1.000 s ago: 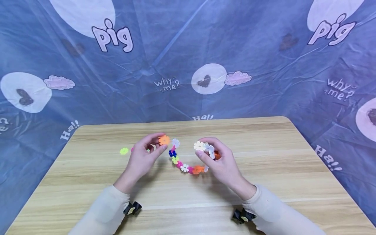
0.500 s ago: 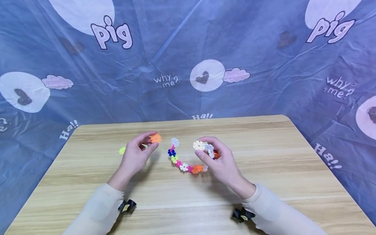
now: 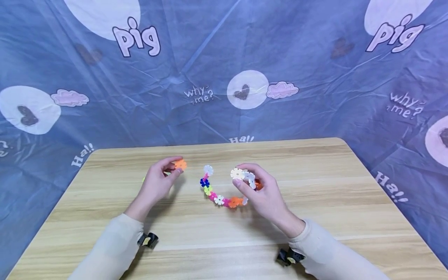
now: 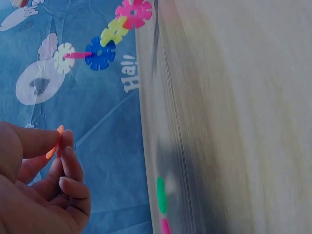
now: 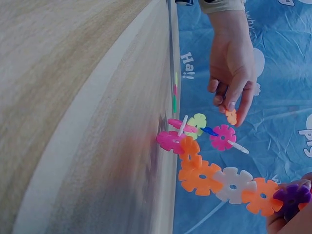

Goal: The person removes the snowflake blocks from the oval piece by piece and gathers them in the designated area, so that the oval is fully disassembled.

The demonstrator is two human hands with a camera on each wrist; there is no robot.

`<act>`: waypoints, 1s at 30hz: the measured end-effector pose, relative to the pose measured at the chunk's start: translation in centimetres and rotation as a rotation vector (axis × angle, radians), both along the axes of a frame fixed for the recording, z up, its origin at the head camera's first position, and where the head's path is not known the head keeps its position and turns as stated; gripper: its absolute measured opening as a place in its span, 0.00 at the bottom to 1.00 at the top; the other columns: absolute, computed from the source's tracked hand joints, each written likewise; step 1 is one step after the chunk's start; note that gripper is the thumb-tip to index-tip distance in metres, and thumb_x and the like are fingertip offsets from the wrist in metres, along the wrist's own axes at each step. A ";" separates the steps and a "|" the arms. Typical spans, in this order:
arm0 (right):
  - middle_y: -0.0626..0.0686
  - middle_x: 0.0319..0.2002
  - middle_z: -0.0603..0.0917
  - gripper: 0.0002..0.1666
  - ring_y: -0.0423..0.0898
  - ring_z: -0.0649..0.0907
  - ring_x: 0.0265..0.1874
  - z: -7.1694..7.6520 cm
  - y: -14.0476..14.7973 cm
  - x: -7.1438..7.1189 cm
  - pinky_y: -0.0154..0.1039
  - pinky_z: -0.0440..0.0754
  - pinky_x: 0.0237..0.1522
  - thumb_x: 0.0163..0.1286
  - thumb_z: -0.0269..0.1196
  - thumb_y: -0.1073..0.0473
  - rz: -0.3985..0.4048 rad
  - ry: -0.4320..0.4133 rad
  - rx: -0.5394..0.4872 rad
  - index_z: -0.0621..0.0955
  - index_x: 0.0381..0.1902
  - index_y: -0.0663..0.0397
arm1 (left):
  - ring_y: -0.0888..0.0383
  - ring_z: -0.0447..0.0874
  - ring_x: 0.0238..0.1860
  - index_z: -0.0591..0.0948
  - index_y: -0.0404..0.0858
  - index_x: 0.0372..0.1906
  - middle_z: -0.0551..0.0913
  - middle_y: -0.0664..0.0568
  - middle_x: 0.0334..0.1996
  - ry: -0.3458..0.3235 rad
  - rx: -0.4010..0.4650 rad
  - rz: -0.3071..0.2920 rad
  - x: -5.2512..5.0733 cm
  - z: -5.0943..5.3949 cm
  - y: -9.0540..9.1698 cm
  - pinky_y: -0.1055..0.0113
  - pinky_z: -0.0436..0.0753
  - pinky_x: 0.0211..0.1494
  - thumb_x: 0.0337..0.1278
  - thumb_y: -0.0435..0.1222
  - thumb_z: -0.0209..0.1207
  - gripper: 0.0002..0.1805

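Observation:
My left hand (image 3: 155,181) pinches an orange snowflake disc (image 3: 180,165) between thumb and fingers, above the table. My right hand (image 3: 264,190) grips one end of a chain of slotted flower-shaped discs (image 3: 219,200), with a white disc (image 3: 237,174) at its thumb. The chain hangs in a curve of pink, orange, white, yellow-green and blue pieces. Its free end, a white disc (image 3: 208,170), stands between the hands, apart from the orange one. In the right wrist view a purple disc (image 5: 291,199) lies against the right fingers, which hide part of the chain.
Loose discs lie on the wooden table (image 3: 224,249) beyond the left hand, mostly hidden by it; a green disc (image 4: 162,195) and a pink disc (image 4: 165,226) show edge-on in the left wrist view. A blue printed cloth (image 3: 168,77) hangs behind the table.
My left hand has drawn left with the orange disc, away from the chain's free end, and covers more of the loose discs. The right hand and the chain have hardly moved.

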State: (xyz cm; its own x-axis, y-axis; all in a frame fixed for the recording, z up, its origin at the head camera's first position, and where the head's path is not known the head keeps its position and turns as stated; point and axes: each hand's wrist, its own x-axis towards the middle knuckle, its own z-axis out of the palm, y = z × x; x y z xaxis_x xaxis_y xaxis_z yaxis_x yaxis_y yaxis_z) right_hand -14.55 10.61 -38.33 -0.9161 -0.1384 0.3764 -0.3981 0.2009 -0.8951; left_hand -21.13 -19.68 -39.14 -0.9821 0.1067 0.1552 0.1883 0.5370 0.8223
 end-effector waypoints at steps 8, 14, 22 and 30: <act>0.51 0.41 0.82 0.20 0.45 0.77 0.26 0.2 0.0 0.0 0.35 0.78 0.24 0.67 0.70 0.61 -0.004 0.009 -0.011 0.81 0.55 0.44 | 0.51 0.79 0.41 0.80 0.40 0.62 0.85 0.45 0.38 -0.058 -0.037 -0.026 -1.1 -0.6 -0.8 0.67 0.78 0.34 0.66 0.28 0.61 0.21; 0.50 0.43 0.82 0.19 0.47 0.79 0.28 0.2 0.0 0.0 0.36 0.79 0.26 0.68 0.69 0.59 0.005 0.004 -0.001 0.81 0.56 0.43 | 0.51 0.79 0.39 0.80 0.38 0.61 0.83 0.45 0.38 -0.145 -0.059 -0.057 -1.8 -1.3 -1.1 0.65 0.79 0.34 0.65 0.29 0.62 0.20; 0.50 0.43 0.82 0.19 0.47 0.78 0.28 0.1 0.0 -0.1 0.36 0.79 0.27 0.67 0.69 0.60 0.008 0.006 0.003 0.81 0.56 0.43 | 0.53 0.77 0.36 0.78 0.34 0.61 0.80 0.46 0.37 -0.165 -0.088 -0.106 -2.3 -1.8 -1.3 0.69 0.77 0.29 0.58 0.26 0.66 0.24; 0.49 0.43 0.82 0.18 0.47 0.78 0.29 0.1 0.0 -0.1 0.36 0.79 0.28 0.68 0.69 0.58 -0.004 0.003 0.026 0.81 0.55 0.42 | 0.53 0.74 0.36 0.81 0.37 0.57 0.79 0.49 0.36 -0.165 -0.193 -0.119 -2.5 -2.2 -1.2 0.65 0.75 0.34 0.56 0.30 0.68 0.22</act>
